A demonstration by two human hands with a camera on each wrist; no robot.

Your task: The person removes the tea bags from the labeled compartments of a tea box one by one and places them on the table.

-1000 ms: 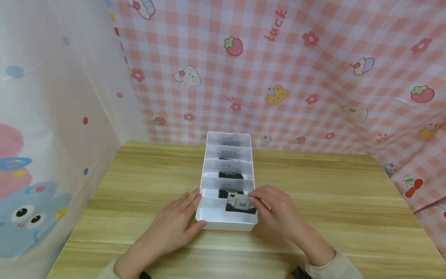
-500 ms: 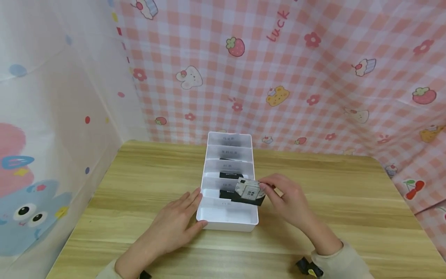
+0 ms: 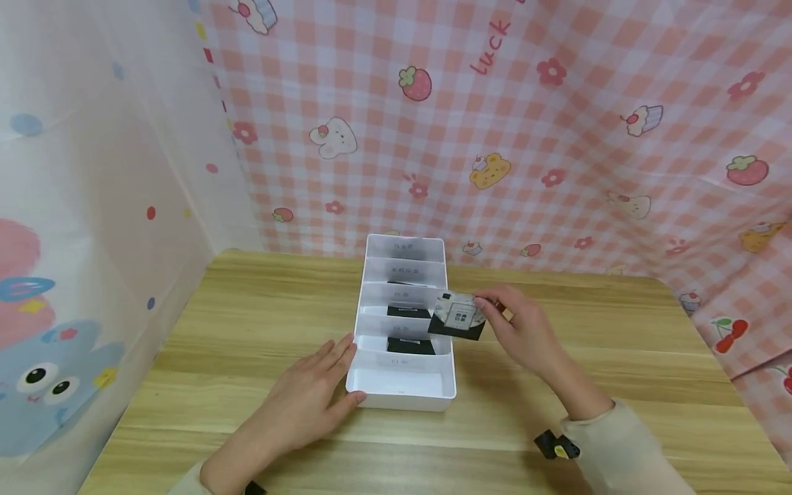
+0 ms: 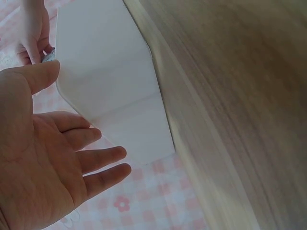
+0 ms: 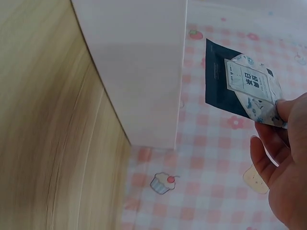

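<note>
In the head view, a long white box (image 3: 405, 403) with several compartments stands on the table, with labels on its dividers. My right hand (image 3: 522, 333) pinches a tea bag sachet (image 3: 458, 317) by its edge, raised above the box's right side. The right wrist view gives its dark green end, patterned end and pale label (image 5: 248, 80). My left hand (image 3: 309, 399) rests against the box's near left corner, fingers extended, thumb at the front rim. Dark sachets lie in the second (image 3: 410, 346) and third (image 3: 408, 312) compartments from the front; a dark edge shows in the fourth.
The wooden table (image 3: 594, 357) extends on both sides of the box. Behind it hangs a pink checked cloth (image 3: 383, 172), and a white printed cloth (image 3: 117, 206) hangs at the left. A black strap piece (image 3: 557, 445) is by the right sleeve.
My right hand has lifted the tea bag sachet from over the front compartment, moving it away and to the right. My left hand stays at the box's corner.
</note>
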